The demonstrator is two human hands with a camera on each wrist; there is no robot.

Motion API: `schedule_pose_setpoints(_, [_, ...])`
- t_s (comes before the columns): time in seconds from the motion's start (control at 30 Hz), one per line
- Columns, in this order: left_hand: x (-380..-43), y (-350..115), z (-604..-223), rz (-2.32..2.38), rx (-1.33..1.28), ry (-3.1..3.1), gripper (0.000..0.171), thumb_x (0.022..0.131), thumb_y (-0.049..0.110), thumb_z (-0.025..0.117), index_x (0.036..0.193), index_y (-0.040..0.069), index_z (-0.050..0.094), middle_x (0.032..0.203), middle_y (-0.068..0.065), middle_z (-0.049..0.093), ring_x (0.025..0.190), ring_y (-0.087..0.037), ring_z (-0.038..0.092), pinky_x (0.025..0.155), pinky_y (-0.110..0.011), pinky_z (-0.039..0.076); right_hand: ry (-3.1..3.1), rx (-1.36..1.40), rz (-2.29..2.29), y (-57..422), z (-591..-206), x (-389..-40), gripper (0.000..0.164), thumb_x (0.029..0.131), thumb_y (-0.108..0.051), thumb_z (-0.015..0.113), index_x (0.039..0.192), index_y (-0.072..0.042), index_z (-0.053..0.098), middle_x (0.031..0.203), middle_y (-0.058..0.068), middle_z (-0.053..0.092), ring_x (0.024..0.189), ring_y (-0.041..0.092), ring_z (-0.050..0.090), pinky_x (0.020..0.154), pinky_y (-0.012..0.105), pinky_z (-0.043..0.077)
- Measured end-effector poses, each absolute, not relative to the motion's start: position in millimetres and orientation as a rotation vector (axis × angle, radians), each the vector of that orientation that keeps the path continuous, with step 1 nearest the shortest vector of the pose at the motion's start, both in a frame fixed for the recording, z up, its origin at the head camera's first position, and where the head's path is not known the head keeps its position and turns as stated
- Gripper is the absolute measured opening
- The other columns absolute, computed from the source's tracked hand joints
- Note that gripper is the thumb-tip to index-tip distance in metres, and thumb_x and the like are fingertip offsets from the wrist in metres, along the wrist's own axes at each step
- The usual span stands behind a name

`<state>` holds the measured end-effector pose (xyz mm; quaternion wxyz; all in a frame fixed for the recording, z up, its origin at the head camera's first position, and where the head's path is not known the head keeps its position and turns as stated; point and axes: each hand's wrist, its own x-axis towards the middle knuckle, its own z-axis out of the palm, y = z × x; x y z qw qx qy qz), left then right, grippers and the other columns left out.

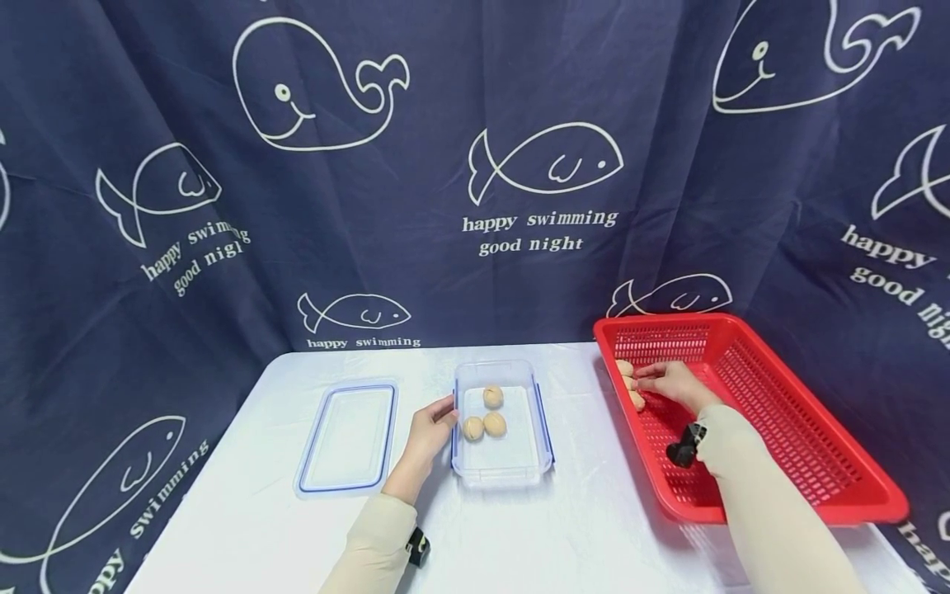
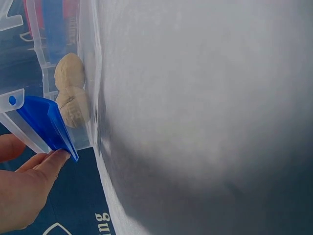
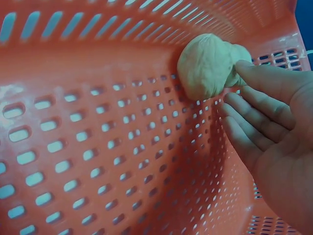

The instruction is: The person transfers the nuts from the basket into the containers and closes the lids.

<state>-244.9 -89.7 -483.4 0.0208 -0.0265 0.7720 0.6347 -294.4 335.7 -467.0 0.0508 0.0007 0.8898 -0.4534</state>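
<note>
Three walnuts (image 1: 493,424) sit inside a clear plastic container (image 1: 512,474) with blue side latches. My left hand (image 1: 429,433) is at the container's left side, its fingertips touching the blue latch (image 2: 46,120); the thumb stands apart from them. Inside the red basket (image 1: 656,487), my right hand (image 1: 677,384) reaches toward walnuts (image 1: 637,401) gathered along the left wall. Seen from the right wrist, the thumb and fingers (image 3: 257,115) are spread loosely right beside a walnut (image 3: 205,66), which partly covers another behind it.
A clear lid with a blue seal (image 1: 347,437) lies on the white-covered table (image 1: 245,511), left of the container. Behind the table hangs a dark blue curtain (image 1: 430,190) with fish and whale drawings. The basket's raised rim surrounds my right hand.
</note>
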Motion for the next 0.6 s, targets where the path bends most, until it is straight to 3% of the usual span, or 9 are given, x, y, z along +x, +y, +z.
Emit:
schedule_pose_setpoints(0.23, [-244.4, -88.7, -483.3, 1.985, -0.08, 2.399, 0.039, 0.094, 0.002, 0.054, 0.132, -0.007, 0.052, 0.131, -0.024, 0.056, 0.122, -0.037, 0.052, 0.106, -0.044, 0.042, 2.683, 0.019, -1.356, 336.1, -472.5, -296.1, 0.042, 0.087, -0.014, 0.07, 0.117, 0.014, 0.059, 0.106, 0.021, 0.069, 0.08, 0.005, 0.057, 0.067, 0.019, 0.05])
schedule_pose_setpoints(0.47, [-243.5, -88.8, -482.9, 1.986, -0.061, 2.41, 0.038, 0.094, 0.002, 0.054, 0.131, -0.008, 0.052, 0.129, -0.024, 0.057, 0.122, -0.037, 0.053, 0.105, -0.044, 0.042, 2.698, 0.046, -1.305, 331.9, -472.6, -298.6, 0.042, 0.085, -0.016, 0.072, 0.115, 0.012, 0.062, 0.103, 0.018, 0.068, 0.086, 0.017, 0.057, 0.067, 0.022, 0.049])
schedule_pose_setpoints(0.6, [-243.4, -88.2, -483.7, 1.978, -0.076, 2.409, 0.038, 0.094, 0.002, 0.055, 0.131, -0.008, 0.052, 0.13, -0.024, 0.057, 0.123, -0.037, 0.052, 0.106, -0.044, 0.042, 2.69, 0.041, -1.31, 331.4, -473.6, -299.3, 0.04, 0.084, -0.013, 0.072, 0.114, 0.012, 0.062, 0.1, 0.014, 0.069, 0.084, 0.016, 0.056, 0.068, 0.022, 0.049])
